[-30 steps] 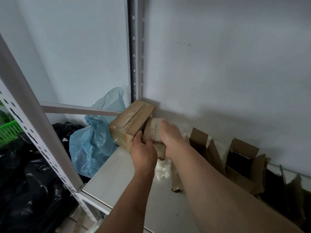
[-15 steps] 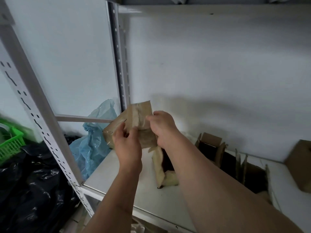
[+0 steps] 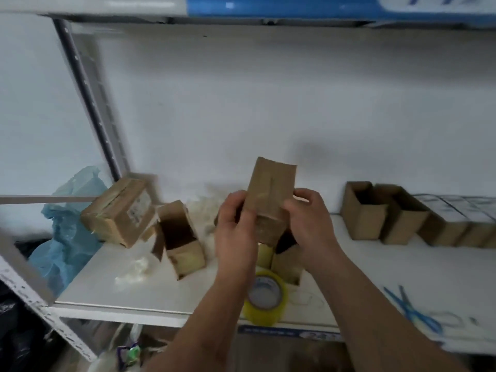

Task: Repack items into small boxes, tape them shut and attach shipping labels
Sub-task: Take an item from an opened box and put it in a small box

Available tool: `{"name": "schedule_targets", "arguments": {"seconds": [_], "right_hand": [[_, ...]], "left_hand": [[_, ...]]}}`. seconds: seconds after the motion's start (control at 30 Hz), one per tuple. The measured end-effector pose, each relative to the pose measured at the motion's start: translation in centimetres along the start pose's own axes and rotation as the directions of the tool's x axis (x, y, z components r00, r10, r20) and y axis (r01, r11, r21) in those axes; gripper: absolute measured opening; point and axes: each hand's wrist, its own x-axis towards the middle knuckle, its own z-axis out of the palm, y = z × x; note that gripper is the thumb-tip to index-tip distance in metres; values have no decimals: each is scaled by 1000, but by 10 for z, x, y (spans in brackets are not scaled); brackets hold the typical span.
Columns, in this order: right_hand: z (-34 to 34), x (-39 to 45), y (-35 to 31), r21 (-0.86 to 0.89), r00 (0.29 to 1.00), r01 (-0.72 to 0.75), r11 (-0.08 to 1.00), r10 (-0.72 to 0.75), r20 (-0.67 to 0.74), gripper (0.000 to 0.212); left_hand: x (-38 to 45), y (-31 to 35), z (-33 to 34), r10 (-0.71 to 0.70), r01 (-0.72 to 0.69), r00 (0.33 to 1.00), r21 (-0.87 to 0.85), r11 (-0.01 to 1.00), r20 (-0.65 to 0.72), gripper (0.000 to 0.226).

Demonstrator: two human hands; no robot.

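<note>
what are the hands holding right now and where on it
Both hold one small cardboard box above the shelf: left hand grips its left side, right hand its right side, near the lower end.

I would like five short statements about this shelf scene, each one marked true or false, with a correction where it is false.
1. Both hands grip the small cardboard box. True: the left hand and the right hand each hold a side of it.
2. The tape roll lies at the front edge of the shelf. True.
3. The blue scissors lie left of the tape roll. False: they lie to the right of it.
4. The open box left of the hands is taped shut. False: its top is open.
5. A blue plastic bag sits at the left end of the shelf. True.
</note>
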Motion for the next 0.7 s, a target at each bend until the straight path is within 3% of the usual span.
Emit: {"name": "schedule_targets", "arguments": {"seconds": [0.1, 0.27, 0.43, 0.57, 0.7], "right_hand": [[-58, -4, 21, 11, 996, -52, 999, 52, -74, 30], [-112, 7, 72, -84, 972, -152, 985, 134, -193, 31], [-125, 19, 128, -44, 930, -309, 950, 292, -222, 35], [-116, 22, 157, -9, 914, -376, 927, 369, -168, 36], [-105, 29, 172, -37, 917, -395, 918, 391, -82, 35]], "left_hand": [[-29, -25, 37, -111, 107, 985, 37, 994, 133, 14], [-56, -77, 69, -311, 296, 925, 97, 950, 219, 18], [-56, -124, 77, -448, 379, 873, 307, 873, 195, 20], [-34, -142, 70, -462, 312, 867, 520, 795, 185, 29], [-8, -153, 59, -429, 80, 850, 729, 680, 306, 32]]}}
